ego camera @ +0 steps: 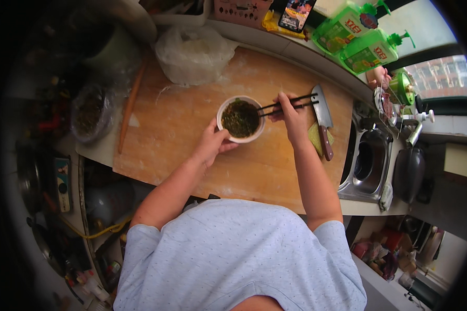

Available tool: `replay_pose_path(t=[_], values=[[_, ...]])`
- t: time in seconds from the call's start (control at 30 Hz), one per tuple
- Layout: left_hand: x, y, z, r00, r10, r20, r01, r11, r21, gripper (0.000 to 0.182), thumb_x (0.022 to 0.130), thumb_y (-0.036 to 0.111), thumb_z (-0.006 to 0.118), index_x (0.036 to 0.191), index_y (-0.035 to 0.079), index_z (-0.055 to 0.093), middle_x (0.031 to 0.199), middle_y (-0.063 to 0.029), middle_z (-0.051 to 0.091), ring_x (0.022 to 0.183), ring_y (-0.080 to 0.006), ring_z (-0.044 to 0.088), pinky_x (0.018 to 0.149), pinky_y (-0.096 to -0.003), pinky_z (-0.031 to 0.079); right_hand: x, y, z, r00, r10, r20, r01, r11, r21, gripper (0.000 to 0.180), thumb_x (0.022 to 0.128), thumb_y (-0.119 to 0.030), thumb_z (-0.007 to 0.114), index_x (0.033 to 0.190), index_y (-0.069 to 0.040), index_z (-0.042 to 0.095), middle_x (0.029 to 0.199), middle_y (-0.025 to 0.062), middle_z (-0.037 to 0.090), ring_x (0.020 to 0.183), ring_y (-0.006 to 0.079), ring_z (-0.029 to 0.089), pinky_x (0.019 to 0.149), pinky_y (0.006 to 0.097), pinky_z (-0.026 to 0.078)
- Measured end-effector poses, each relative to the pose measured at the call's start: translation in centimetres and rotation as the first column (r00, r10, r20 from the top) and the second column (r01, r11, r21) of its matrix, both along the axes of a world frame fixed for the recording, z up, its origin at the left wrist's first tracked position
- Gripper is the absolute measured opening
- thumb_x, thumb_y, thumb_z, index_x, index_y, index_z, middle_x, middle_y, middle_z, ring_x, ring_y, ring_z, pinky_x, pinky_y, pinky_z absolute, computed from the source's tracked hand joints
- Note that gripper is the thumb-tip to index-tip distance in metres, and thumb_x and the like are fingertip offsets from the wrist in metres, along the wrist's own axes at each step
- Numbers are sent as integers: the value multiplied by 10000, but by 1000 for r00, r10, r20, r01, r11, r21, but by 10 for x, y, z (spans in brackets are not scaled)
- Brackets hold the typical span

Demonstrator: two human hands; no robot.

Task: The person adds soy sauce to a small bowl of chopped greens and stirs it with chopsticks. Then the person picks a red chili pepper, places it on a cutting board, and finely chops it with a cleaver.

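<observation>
My left hand (216, 144) grips the lower left rim of a white bowl (252, 138). Dark liquid with chopped green herbs (239, 118) fills much of the bowl. In my right hand (292, 118) is a pair of black chopsticks (275, 105), with their tips inside the bowl at its right side. Beneath both hands lies a large wooden board (179, 128) with pale, flour-like smears. Right of my right hand, a cleaver (321, 107) with a brown wooden handle rests partly over a yellow-green cloth or sponge (315, 140).
A wooden rolling pin (131, 107) lies along the board's left edge. Behind stands a translucent plastic bag (194, 54). Green pump bottles (369, 50) and a phone (295, 14) occupy the back ledge. A steel sink (367, 163) adjoins the board at right.
</observation>
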State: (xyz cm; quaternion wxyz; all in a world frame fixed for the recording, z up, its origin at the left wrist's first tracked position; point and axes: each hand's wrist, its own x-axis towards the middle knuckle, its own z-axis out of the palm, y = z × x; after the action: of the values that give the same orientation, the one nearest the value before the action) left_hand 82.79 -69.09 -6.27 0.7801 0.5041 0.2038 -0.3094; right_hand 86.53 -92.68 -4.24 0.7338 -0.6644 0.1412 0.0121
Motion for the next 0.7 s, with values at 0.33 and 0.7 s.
replay_pose_path(t=[0.33,0.7], values=[[107,-22,-5,987,75,139,-73,997,-24,562,846,-41,500,1384,95,413,1210,-108,540,994,-231,655,764,-338,638,97,-4,2,990,-63,-127,65,998,13,474,873,-450,746,1098,-48,632,925,88,643,679,185,697,577,271,562],[151,-46,-30,984,93,155,-98,995,27,501,867,-39,525,1348,54,422,1227,-127,546,998,-233,650,789,-334,639,26,-44,-62,989,-77,-128,75,997,-21,387,943,-334,693,1164,-19,644,976,75,668,796,148,663,685,259,535]])
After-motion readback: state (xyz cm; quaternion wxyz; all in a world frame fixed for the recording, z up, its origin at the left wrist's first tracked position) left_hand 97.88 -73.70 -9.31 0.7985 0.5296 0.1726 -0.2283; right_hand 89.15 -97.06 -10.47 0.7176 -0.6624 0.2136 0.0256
